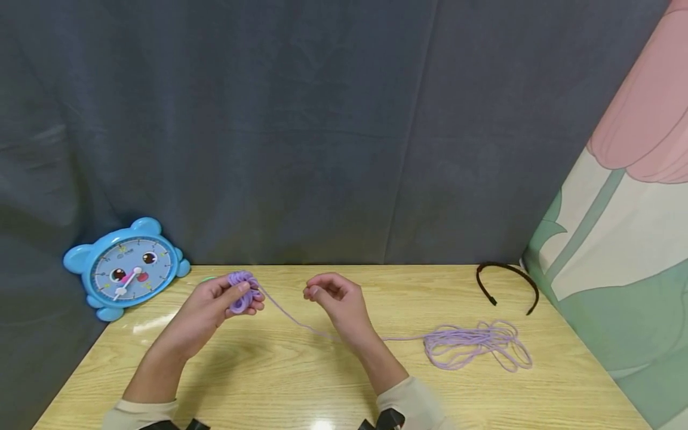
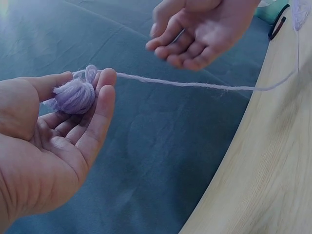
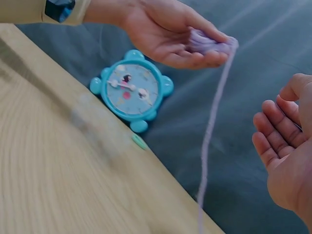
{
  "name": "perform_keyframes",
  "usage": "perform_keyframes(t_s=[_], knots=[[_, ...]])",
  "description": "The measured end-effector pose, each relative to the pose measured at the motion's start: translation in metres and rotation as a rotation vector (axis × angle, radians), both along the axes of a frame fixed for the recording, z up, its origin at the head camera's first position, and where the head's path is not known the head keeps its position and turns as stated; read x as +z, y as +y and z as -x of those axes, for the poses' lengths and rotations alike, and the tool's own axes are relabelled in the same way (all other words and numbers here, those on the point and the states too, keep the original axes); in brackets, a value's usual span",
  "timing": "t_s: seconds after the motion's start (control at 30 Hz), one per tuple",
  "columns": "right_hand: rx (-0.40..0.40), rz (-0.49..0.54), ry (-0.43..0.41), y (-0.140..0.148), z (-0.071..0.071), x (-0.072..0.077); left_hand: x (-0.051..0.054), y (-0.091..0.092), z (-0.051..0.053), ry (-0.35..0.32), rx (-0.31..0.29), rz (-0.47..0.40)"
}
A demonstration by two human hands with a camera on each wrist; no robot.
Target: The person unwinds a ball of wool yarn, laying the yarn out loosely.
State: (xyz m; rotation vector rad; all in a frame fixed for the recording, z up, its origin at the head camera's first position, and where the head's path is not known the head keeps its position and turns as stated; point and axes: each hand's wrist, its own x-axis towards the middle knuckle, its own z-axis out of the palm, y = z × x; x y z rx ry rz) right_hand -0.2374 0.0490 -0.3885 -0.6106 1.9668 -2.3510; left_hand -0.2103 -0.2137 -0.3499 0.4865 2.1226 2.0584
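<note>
The left hand (image 1: pixel 206 307) pinches the ball (image 1: pixel 240 304) in its fingers; at its four o'clock runs the strand (image 1: pixel 292 319); at three, the right hand (image 1: pixel 342 303), fingers loosely curved, empty; farther toward three, loose yarn (image 1: pixel 475 340). Winding seems in hand; next probably calls for catching the strand.

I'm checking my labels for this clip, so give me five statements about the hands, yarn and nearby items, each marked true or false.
1. The left hand has a wound yarn bundle in its grip. True.
2. The right hand holds the headband. False: the right hand holds nothing, and the headband lies on the table.
3. A strand links the bundle to the loose yarn on the table. True.
4. In the head view, the clock is at the right. False: it is at the left.
5. The headband lies nearer the dark curtain than the loose yarn does. True.
</note>
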Motion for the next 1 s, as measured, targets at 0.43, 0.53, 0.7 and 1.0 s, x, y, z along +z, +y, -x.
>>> perform_keyframes(t_s=[0.43, 0.53, 0.7, 1.0], knots=[[0.103, -0.006, -0.022, -0.037, -0.006, -0.009, 0.000, 0.004, 0.002, -0.008, -0.002, 0.016], [0.132, -0.052, -0.037, -0.037, -0.009, -0.008, -0.001, 0.004, 0.002, -0.013, -0.003, 0.013], [0.162, -0.117, -0.048, -0.031, -0.012, -0.006, -0.001, 0.004, 0.002, -0.014, 0.000, 0.017], [0.139, -0.121, -0.011, -0.017, -0.014, -0.001, -0.003, 0.002, 0.002, -0.033, 0.011, 0.022]])
